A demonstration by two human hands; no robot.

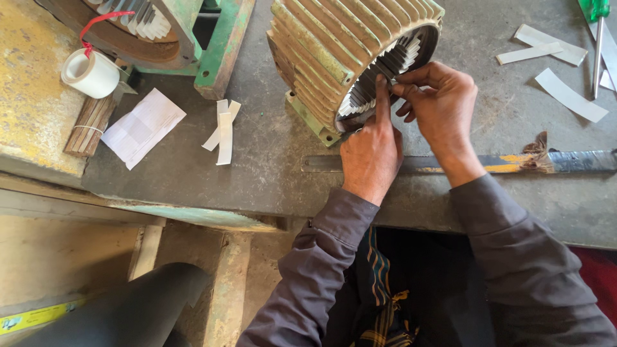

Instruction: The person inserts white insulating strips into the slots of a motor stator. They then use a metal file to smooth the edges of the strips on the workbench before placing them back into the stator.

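Reaching up from my lap over the near edge of the grey workbench (193,173), my two forearms in dark grey sleeves converge at the mouth of a ribbed, pale green motor housing (328,45) lying on its side. My left hand (371,154) rests its heel low on the housing's rim, index finger straight up along the slotted core (385,74), the other fingers curled; whether it pinches anything I cannot tell. My right hand (440,106) comes in from the right, thumb and forefinger nipped together on a thin white strip of paper at the slot edge, just beside my left fingertip. Under my wrists lies one long flat metal bar (553,162) with yellow patches, running parallel to the bench edge. Open bench surface spreads left of the housing, where a few cut white paper strips (223,132) overlap and one folded white sheet (143,126) lies. Beyond that stand one bundle of thin sticks (89,125) and one roll of white tape (90,74). To the far right lie about four more white strips (569,95) and one green-handled screwdriver (596,38). A second housing (148,32), green-footed, sits at the far left corner.
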